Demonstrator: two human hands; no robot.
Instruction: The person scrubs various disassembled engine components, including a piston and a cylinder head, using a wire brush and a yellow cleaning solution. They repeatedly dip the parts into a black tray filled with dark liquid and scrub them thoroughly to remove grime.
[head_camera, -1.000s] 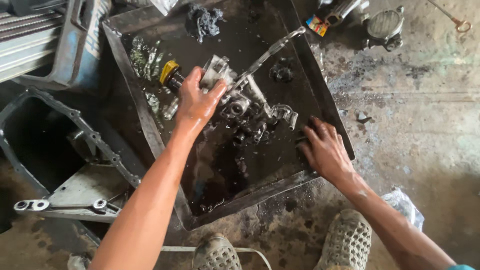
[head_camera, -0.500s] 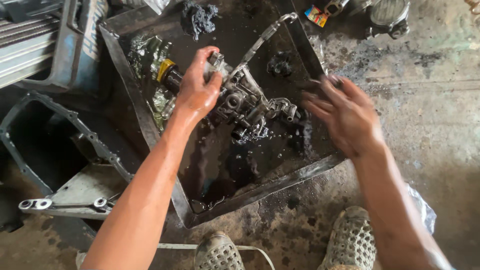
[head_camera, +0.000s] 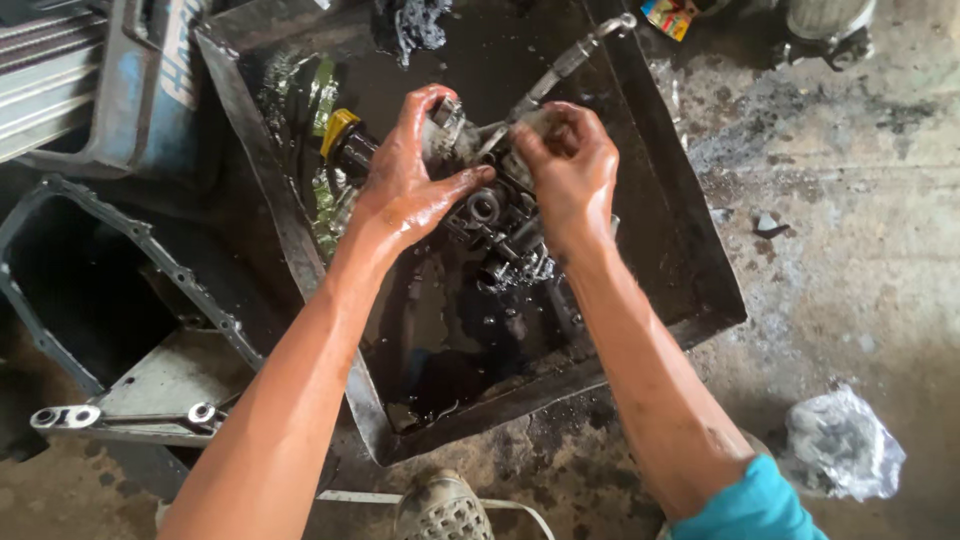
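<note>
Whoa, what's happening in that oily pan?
A person crouches over a black metal pan of dark oil on the floor. Both hands, left hand and right hand, grip a greasy metal engine part that sits in the pan. A wrench lies off to the left, beside a dark gasket frame.

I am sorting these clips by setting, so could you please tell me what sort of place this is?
Most likely a vehicle repair workshop. Both oily hands, left hand and right hand, grip a greasy metal engine part over a black metal tray of dark oil set on a stained concrete floor, with a grey wrench nearby.
</note>
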